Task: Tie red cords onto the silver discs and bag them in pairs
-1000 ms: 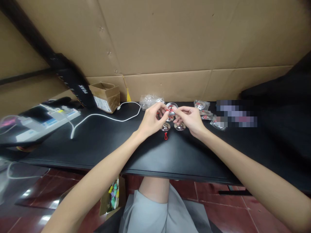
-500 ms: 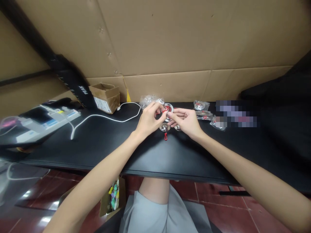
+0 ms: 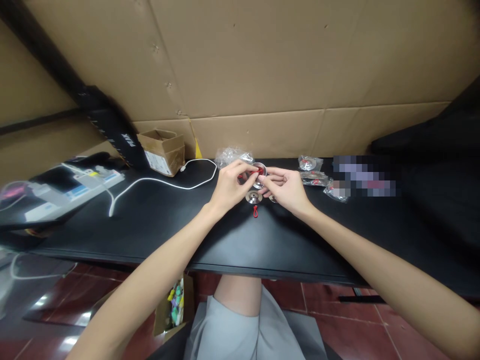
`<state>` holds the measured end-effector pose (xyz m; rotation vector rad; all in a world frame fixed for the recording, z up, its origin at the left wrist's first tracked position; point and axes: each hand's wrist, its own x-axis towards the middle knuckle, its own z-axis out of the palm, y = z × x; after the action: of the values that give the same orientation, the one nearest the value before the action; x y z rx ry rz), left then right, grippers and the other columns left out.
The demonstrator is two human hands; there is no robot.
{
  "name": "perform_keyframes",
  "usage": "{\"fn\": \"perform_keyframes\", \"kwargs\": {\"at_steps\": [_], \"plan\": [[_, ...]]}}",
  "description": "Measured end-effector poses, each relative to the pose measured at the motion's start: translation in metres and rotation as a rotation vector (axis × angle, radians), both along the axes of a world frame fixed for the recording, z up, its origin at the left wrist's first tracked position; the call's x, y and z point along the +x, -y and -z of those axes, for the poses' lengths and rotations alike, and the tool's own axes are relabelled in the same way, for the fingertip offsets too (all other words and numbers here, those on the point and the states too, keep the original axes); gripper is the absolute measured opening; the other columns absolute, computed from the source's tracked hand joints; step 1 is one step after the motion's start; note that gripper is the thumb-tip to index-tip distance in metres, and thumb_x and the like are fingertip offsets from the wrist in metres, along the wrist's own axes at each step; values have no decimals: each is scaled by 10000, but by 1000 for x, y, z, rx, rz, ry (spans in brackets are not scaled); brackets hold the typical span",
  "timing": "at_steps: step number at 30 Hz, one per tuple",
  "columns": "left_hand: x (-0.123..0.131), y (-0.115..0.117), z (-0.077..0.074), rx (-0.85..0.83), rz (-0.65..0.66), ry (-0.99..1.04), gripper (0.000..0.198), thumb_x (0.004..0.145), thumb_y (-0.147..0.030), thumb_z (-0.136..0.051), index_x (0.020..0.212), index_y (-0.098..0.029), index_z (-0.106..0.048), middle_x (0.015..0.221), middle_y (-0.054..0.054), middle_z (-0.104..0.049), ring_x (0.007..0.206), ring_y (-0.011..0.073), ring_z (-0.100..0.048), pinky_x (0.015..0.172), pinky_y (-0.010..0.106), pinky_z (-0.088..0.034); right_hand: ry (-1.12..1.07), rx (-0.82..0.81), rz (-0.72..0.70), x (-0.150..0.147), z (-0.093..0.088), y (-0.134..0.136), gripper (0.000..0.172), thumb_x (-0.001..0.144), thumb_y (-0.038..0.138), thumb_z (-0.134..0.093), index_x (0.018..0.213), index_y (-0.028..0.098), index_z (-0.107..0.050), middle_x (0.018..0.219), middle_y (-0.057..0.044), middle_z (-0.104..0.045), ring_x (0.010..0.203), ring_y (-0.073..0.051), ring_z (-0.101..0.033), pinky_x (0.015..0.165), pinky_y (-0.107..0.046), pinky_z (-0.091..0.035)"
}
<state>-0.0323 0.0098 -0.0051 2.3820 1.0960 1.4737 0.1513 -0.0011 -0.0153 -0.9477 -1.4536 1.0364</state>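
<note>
My left hand (image 3: 234, 185) pinches a red cord (image 3: 260, 171) between thumb and index finger, at the inner face of a small silver metal cymbal (image 3: 264, 166). My right hand (image 3: 287, 189) grips this cymbal by its edge with thumb and fingers; the fingers partly hide it. Just below the hands, another shiny cymbal (image 3: 254, 197) lies on the black table (image 3: 240, 250), dome up with a hole in its centre. A red cord loop (image 3: 255, 212) lies in front of it. One more metal disc (image 3: 273, 198) shows partly under my right hand.
Clear plastic bags (image 3: 234, 156) lie behind my left hand. To the right are several bagged discs with red cords (image 3: 315, 177). A small cardboard box (image 3: 165, 152) and a white cable (image 3: 161, 181) are on the left. A cardboard wall (image 3: 247, 120) stands behind.
The cymbal between my hands has tilted slightly, and my left fingertips have shifted a little to the right on the red cord. The things on the table stay in place.
</note>
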Motion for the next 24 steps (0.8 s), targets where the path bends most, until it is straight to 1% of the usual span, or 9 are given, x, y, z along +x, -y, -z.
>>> {"fn": "perform_keyframes", "kwargs": {"at_steps": [6,11,15,20,24], "plan": [[-1,-5,1,16,-10,-20,75,980,-244,-671,987,-199,-732,917,40,-674,776,148,-611,705,276,-503,-16,7,-22,-1,1,2,543,801,502,-846,1200,143,-761,903,-96,-809,717,-248,-796,585,-315,-679],[-6,-8,0,23,-7,-48,135,1028,-294,-609,991,-194,-691,942,53,-671,829,165,-607,756,288,-494,-27,27,-35,-1,1,2,570,808,527,-835,1219,142,-751,897,-94,-806,734,-256,-797,596,-330,-682],[-7,-9,-1,30,4,-53,178,1046,-332,-573,973,-197,-664,945,55,-660,845,175,-598,767,294,-487,-33,25,-47,-2,1,3,581,803,533,-838,1228,146,-749,924,-99,-810,737,-264,-798,597,-347,-686],[-5,-8,-2,35,13,-75,205,1066,-341,-521,951,-201,-617,928,52,-624,849,185,-580,804,312,-485,-47,35,-67,-5,2,4,585,797,495,-857,1246,139,-742,960,-101,-815,730,-253,-795,588,-337,-677],[-5,-9,-2,43,17,-71,202,1071,-323,-509,929,-205,-588,912,49,-607,849,185,-571,809,313,-479,-52,46,-77,-6,4,4,593,803,490,-854,1284,163,-731,982,-85,-815,745,-254,-798,594,-342,-678]]}}
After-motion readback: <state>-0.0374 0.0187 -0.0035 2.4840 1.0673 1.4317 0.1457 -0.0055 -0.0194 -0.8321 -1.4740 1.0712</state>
